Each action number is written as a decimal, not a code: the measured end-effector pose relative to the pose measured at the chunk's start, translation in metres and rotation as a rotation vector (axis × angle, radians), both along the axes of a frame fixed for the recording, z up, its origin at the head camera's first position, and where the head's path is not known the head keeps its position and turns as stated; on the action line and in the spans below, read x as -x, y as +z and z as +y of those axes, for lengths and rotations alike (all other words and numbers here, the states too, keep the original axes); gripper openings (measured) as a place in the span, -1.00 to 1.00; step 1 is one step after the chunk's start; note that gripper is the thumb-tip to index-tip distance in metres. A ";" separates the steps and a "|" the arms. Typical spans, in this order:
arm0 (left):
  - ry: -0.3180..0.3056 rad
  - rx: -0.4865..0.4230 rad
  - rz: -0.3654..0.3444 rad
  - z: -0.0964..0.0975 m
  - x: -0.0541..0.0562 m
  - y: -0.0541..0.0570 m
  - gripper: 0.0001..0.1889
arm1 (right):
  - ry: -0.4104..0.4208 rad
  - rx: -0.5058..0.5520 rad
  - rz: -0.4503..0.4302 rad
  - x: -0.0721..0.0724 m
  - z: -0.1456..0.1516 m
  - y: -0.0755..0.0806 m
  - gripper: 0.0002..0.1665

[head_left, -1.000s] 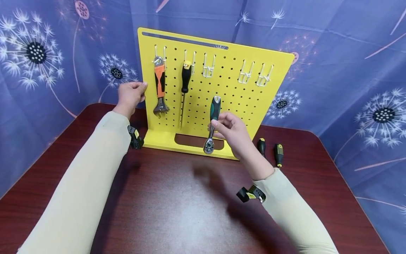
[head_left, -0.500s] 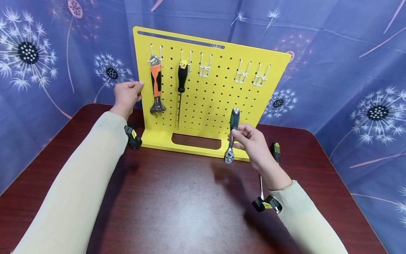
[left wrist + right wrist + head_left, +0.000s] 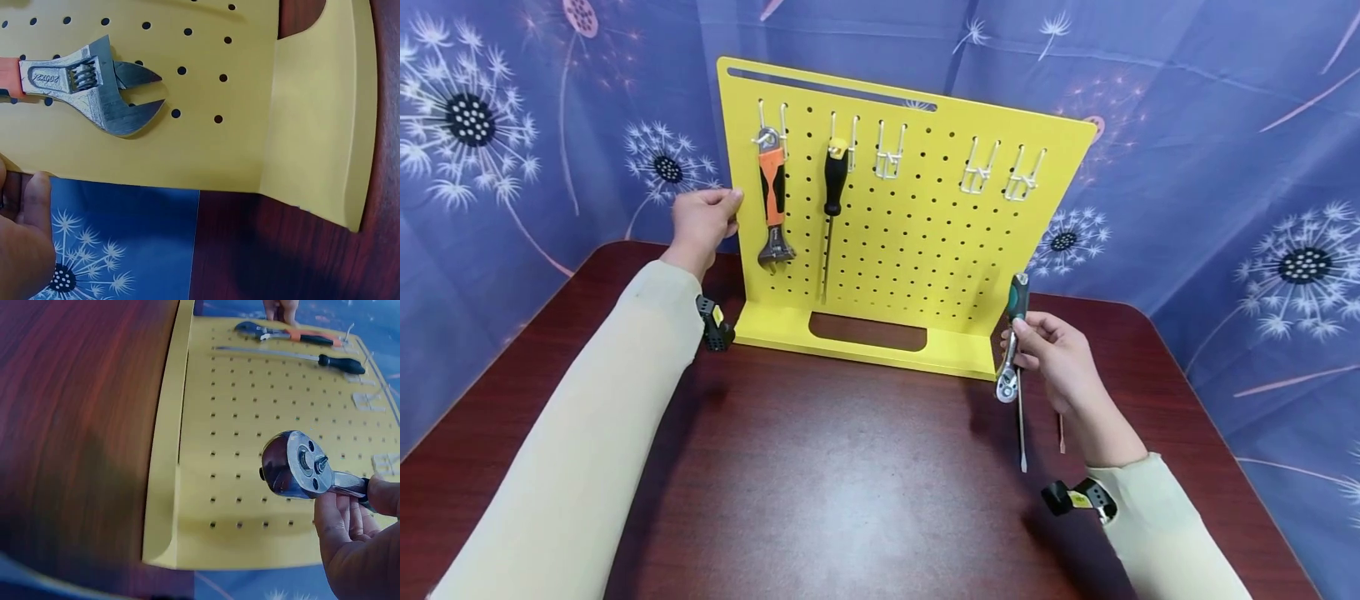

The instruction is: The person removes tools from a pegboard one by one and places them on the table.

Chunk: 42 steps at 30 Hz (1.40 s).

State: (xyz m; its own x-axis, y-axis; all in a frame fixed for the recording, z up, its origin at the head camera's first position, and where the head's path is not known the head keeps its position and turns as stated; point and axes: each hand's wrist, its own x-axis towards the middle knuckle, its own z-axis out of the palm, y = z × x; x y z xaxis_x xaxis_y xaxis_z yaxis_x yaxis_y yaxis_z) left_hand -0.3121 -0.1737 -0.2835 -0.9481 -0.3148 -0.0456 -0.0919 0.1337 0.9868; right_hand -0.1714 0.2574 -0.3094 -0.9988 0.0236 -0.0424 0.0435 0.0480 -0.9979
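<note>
Head view shows me the left hand (image 3: pixel 703 221) pinching the left edge of the yellow perforated board (image 3: pixel 904 193). Already hung: an orange-and-black adjustable wrench (image 3: pixel 772 190) and a black-handled screwdriver (image 3: pixel 835 185); three white wire hooks (image 3: pixel 889 158) rightward carry nothing. Unhung, the green-and-black chrome ratchet (image 3: pixel 1009 354) sits gripped in the right hand (image 3: pixel 1060 358) near the board's lower right corner; two slim metal shafts (image 3: pixel 1022 425) show below, handles hidden. Dark red wood-grain tabletop (image 3: pixel 850 467) leaves me room in front.

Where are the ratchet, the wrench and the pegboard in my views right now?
Ratchet (image 3: pixel 305 465): right wrist view, on its round metal head.
Wrench (image 3: pixel 82 77): left wrist view, on its adjusting screw.
Pegboard (image 3: pixel 904 222): head view, on its holed face.
</note>
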 end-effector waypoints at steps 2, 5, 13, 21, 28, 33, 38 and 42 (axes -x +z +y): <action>-0.002 -0.006 -0.002 0.000 0.001 0.000 -0.55 | -0.013 -0.016 -0.017 -0.001 0.007 -0.001 -0.79; 0.002 -0.009 0.003 0.000 0.001 -0.001 -0.55 | -0.033 -0.051 -0.054 -0.002 0.018 -0.004 -0.76; 0.009 -0.006 0.006 -0.002 0.000 0.000 -0.55 | -0.039 -0.072 -0.095 -0.003 0.049 -0.014 -0.78; 0.003 0.030 0.034 0.001 -0.001 -0.002 -0.57 | -0.069 -0.065 -0.188 -0.003 0.076 -0.022 -0.72; 0.005 0.040 0.032 0.001 0.000 -0.003 -0.57 | -0.114 -0.080 -0.273 -0.002 0.095 -0.032 -0.67; 0.011 0.043 0.022 0.001 0.001 -0.003 -0.56 | -0.099 -0.034 -0.301 -0.002 0.111 -0.038 -0.66; 0.012 0.043 0.029 0.001 0.000 -0.003 -0.56 | -0.071 -0.008 -0.329 -0.001 0.123 -0.042 -0.63; 0.011 0.041 0.033 0.000 0.000 -0.003 -0.56 | -0.039 0.006 -0.357 0.003 0.132 -0.045 -0.61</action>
